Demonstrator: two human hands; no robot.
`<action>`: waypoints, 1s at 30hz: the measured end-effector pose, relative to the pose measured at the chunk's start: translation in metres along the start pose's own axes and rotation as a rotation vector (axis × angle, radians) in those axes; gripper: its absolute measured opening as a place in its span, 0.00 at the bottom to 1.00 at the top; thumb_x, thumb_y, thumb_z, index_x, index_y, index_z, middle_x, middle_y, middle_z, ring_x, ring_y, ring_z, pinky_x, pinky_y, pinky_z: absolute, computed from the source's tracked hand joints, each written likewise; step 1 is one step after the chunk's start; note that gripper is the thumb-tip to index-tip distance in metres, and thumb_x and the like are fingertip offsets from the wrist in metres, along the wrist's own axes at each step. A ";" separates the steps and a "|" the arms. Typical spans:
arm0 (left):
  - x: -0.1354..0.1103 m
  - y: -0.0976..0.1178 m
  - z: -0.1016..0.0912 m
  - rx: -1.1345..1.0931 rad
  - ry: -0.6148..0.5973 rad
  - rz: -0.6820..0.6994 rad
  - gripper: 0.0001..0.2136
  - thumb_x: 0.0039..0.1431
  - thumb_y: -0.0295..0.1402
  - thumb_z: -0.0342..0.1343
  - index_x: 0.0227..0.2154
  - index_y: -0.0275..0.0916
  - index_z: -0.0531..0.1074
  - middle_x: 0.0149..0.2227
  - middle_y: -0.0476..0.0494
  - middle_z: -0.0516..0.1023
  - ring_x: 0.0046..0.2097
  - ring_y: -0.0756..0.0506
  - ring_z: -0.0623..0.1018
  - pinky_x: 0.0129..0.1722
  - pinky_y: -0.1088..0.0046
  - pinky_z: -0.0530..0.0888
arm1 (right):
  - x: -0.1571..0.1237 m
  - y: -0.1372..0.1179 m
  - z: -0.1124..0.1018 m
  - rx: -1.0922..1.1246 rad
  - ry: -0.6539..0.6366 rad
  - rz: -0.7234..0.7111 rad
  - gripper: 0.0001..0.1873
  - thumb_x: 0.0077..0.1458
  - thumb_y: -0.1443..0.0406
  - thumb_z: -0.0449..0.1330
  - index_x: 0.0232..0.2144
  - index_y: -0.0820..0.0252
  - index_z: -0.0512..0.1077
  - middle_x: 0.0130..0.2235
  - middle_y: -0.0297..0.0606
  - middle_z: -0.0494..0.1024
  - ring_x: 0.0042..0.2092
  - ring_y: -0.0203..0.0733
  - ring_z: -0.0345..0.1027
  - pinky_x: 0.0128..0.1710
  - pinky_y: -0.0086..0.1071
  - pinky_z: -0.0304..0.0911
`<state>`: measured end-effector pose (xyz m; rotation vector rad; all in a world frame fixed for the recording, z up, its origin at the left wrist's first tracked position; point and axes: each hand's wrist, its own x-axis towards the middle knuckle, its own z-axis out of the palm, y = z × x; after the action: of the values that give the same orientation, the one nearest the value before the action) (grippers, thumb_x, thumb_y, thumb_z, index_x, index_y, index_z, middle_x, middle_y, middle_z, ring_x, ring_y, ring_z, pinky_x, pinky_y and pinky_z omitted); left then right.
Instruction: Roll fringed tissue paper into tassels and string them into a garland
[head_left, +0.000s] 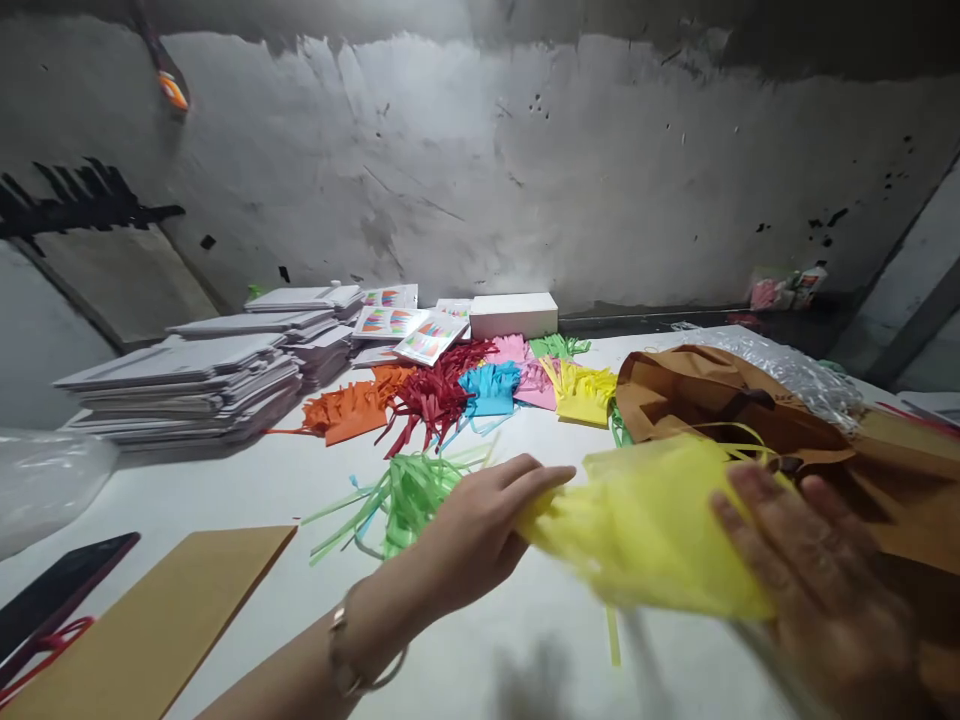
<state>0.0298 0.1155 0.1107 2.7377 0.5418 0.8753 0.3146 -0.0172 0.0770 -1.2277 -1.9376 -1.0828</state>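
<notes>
Head view: left hand's [480,515] grip pinches the bunched end of yellow paper [652,530] above the counter [450,665]; right hand [817,570], blurred, is spread at the wide end. Thin-looking paper could tear if pulled hard. White box [514,315], brown bag [675,390]: contents hidden.

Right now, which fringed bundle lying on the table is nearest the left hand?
The loose light-green bundle, alongside the left hand; the orange, dark red, blue, pink, yellow and other green ones lie farther back.
</notes>
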 end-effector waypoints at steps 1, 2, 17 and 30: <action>-0.014 0.000 -0.005 0.148 -0.001 0.067 0.26 0.60 0.18 0.44 0.59 0.43 0.68 0.42 0.41 0.78 0.36 0.44 0.76 0.35 0.71 0.71 | -0.005 -0.015 0.003 0.039 -0.056 -0.033 0.28 0.65 0.76 0.44 0.65 0.68 0.62 0.68 0.50 0.61 0.69 0.51 0.54 0.69 0.51 0.47; -0.031 -0.002 -0.008 0.262 -0.052 0.080 0.27 0.60 0.18 0.44 0.59 0.45 0.68 0.41 0.42 0.78 0.35 0.45 0.75 0.33 0.71 0.71 | -0.013 -0.032 0.011 0.087 -0.124 -0.071 0.27 0.64 0.77 0.43 0.63 0.69 0.64 0.67 0.51 0.63 0.69 0.52 0.54 0.70 0.51 0.46; -0.097 0.010 0.070 0.127 -0.612 -0.160 0.55 0.51 0.54 0.67 0.72 0.40 0.41 0.72 0.25 0.45 0.71 0.22 0.49 0.64 0.32 0.54 | -0.095 -0.126 0.087 0.326 -0.217 0.099 0.21 0.64 0.74 0.46 0.53 0.68 0.72 0.55 0.47 0.78 0.61 0.48 0.68 0.69 0.45 0.48; -0.141 -0.007 0.077 0.183 -0.628 -0.172 0.37 0.58 0.38 0.64 0.68 0.47 0.56 0.72 0.36 0.53 0.71 0.27 0.55 0.65 0.34 0.55 | -0.122 -0.075 0.069 -0.044 -0.454 -0.076 0.36 0.60 0.44 0.49 0.60 0.60 0.68 0.60 0.55 0.72 0.54 0.71 0.71 0.40 0.64 0.66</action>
<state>-0.0328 0.0568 -0.0257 2.8483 0.7252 -0.0940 0.2903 -0.0276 -0.0799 -1.5379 -2.3203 -0.9456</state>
